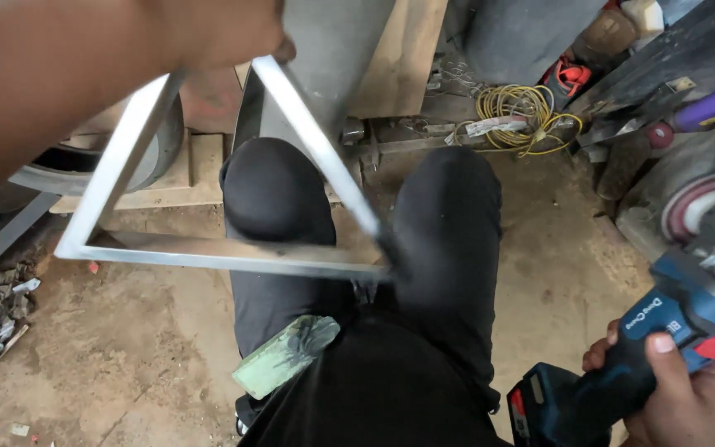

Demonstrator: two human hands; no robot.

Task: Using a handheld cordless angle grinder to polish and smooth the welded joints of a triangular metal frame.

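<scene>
Bare metal, a triangular frame (208, 190) hangs over the person's knees, its top corner pinched in the closed fingers of the left hand (225, 29). At the lower right edge the right hand (676, 389) wraps tight around a blue grinder (672, 331). Yellow wire (515, 112), boards and scrap crowd the far side; bare dirt floor (126, 348) lies left.

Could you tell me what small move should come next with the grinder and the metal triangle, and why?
Probably bring the blue cordless angle grinder across toward the triangular metal frame. The right hand grips it off to the side, its disc apart from the frame, while the left hand holds the frame's top corner above the knees.
</scene>
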